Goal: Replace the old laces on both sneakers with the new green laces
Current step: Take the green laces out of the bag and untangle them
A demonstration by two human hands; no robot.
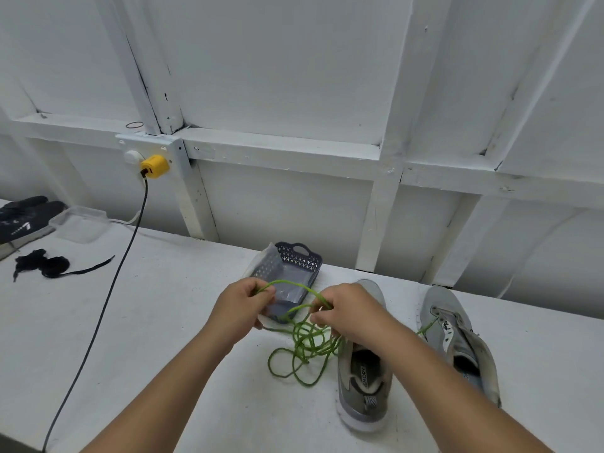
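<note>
Two grey sneakers stand on the white table, heels toward me: one (364,384) at centre right, partly under my right forearm, and another (457,341) further right. A green lace (304,348) lies in a loose tangle left of the nearer sneaker. My left hand (240,308) pinches one strand of it, and my right hand (346,310) grips another. A strand arches between the hands above the table. A short piece of green lace (426,326) shows at the far sneaker's eyelets.
A small blue-grey basket (299,256) with a clear plastic bag sits behind my hands. Black old laces (49,264) lie at the left, near dark shoes (23,217) and a clear tray (80,222). A black cable (108,295) runs from a yellow plug (154,165) across the table.
</note>
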